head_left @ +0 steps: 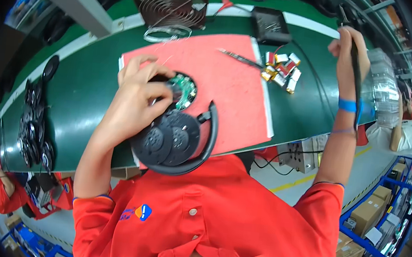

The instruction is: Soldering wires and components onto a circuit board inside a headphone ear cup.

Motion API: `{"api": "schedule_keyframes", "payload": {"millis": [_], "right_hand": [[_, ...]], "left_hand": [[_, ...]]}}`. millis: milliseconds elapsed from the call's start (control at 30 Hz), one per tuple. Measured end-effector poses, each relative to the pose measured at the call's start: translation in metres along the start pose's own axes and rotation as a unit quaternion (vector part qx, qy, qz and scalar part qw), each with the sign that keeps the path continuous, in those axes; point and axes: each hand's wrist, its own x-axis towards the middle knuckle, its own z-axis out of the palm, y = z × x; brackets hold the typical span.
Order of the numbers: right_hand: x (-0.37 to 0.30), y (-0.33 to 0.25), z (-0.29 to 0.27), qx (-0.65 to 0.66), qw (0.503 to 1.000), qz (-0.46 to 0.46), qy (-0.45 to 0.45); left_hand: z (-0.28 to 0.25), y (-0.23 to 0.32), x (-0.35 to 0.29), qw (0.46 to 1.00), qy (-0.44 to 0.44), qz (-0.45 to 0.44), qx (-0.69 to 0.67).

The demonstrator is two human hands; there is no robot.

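My left hand [142, 94] is closed around the edge of a round black ear cup whose green circuit board [183, 92] faces up. The fingers cover part of the board. Just below it lie the headphones [177, 138], with black round pads and a curved headband [210, 134], overlapping the near edge of the pink mat [229, 101]. Raised at the far right, my right hand [352, 51] grips a soldering iron [344, 17], its thin tip pointing away from me. The black cord hangs down along my forearm, and a blue band circles the wrist.
Tweezers [241, 58] lie on the mat, beside a heap of small battery cells [282, 71]. Behind stand a black tray [272, 27] and a fan [168, 6] with coiled wire [168, 33]. Black ear-cup parts [35, 125] line the left; clear trays [386, 89] are stacked right, near another person.
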Motion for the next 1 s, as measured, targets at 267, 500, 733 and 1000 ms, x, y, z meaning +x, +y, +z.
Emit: {"api": "schedule_keyframes", "payload": {"millis": [267, 500, 733, 1000], "right_hand": [[0.131, 0.191, 0.019, -0.309, 0.945, -0.102, -0.032], [0.164, 0.273, 0.038, -0.347, 0.932, -0.055, -0.086], [0.151, 0.248, -0.002, -0.241, 0.95, -0.175, -0.092], [0.086, 0.183, -0.134, -0.198, 0.964, -0.175, -0.004]], "left_hand": [[-0.001, 0.013, -0.023, 0.982, 0.101, -0.13, -0.09], [-0.001, 0.061, -0.077, 0.945, 0.023, -0.327, 0.023], [-0.024, 0.061, -0.044, 0.904, -0.004, -0.426, -0.029], [0.022, 0.04, 0.199, 0.984, -0.14, -0.066, -0.086]]}}
